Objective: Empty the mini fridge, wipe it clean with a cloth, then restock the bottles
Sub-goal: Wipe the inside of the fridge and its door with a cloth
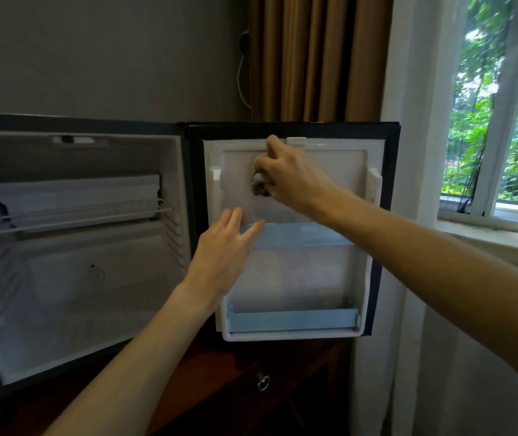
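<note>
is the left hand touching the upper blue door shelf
Touching. The head view shows the left hand with its fingertips resting on the left end of the upper blue shelf on the open door, no gap visible.

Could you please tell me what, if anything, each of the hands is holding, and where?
The right hand clutches a bunched whitish-grey cloth around its top. The left hand holds nothing, fingers spread.

Bare forearms; hands (289, 171) ungloved; no sleeves visible.
</note>
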Tool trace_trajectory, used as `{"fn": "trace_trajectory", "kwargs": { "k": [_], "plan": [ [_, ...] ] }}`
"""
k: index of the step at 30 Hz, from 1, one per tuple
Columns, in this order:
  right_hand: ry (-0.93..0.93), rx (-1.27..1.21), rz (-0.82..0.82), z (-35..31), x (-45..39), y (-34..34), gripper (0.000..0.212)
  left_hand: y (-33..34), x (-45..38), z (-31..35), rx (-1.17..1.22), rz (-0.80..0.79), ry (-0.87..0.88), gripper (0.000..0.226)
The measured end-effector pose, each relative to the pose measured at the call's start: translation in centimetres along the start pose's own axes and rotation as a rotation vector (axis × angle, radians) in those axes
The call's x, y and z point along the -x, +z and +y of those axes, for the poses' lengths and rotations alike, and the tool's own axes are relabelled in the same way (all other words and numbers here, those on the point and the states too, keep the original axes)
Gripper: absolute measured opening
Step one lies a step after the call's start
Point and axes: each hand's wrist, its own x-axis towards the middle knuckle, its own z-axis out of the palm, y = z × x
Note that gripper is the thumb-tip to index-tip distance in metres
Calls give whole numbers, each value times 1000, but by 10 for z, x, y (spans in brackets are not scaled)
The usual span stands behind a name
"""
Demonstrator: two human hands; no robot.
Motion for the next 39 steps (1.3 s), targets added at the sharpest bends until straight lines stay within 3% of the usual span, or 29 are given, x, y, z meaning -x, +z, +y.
{"fn": "trace_trajectory", "kwargs": {
  "k": [7, 20, 25, 33, 39],
  "plan": [
    [1, -44, 49, -39, -34, 14, 27, 0, -1, 0, -13, -21, -10, 58],
    [169, 72, -31, 92, 76, -29, 37, -4, -3, -1, -32, -36, 7, 61],
    [127, 66, -12, 62, 46, -21, 33, -3, -3, 1, -28, -35, -3, 59],
    [20, -44, 71, -40, -39, 28, 22, 6, -6, 1, -62, -64, -17, 62],
    [-11, -44, 77, -9, -14, 21, 25, -1, -5, 4, -76, -59, 2, 54]
  ]
}}
